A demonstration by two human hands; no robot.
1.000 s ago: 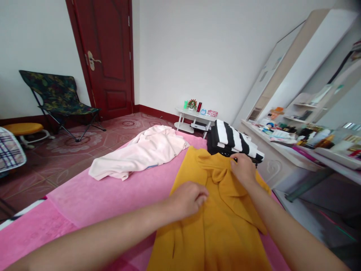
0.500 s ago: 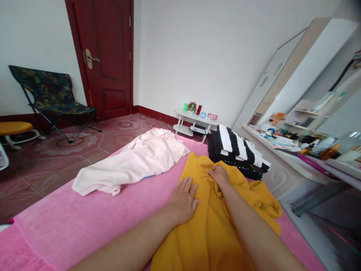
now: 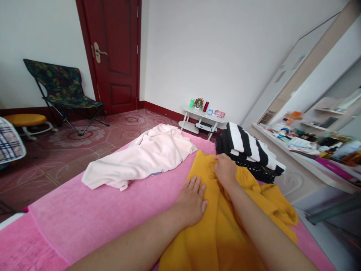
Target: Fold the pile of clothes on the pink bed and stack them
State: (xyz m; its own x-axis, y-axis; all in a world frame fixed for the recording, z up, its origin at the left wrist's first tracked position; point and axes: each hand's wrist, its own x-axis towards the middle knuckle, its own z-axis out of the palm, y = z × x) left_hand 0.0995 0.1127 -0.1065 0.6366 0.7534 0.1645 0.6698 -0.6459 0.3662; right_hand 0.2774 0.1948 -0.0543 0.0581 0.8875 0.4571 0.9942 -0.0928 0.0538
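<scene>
A mustard-yellow garment (image 3: 207, 233) lies spread and wrinkled on the pink bedcover (image 3: 113, 218); its exact kind cannot be told. My left hand (image 3: 191, 201) rests flat on its left edge, fingers stretched out. Near its far end my right hand (image 3: 225, 169) is closed, pinching the yellow cloth. Bunched folds of the garment lie right of my right forearm. To the left is a pale pink garment (image 3: 143, 158), laid out on the cover and apart from both hands.
A stack of folded black and black-and-white striped clothes (image 3: 248, 146) sits just beyond my right hand. At the right stands a cluttered dressing table (image 3: 299, 158). A small white table (image 3: 197, 113), a camouflage folding chair (image 3: 64, 90) and a yellow stool (image 3: 26, 119) stand farther off.
My right hand has shifted a little toward the far edge of the yellow garment, its fingers closing on the cloth. The left hand stays flat. The view has turned slightly left.
</scene>
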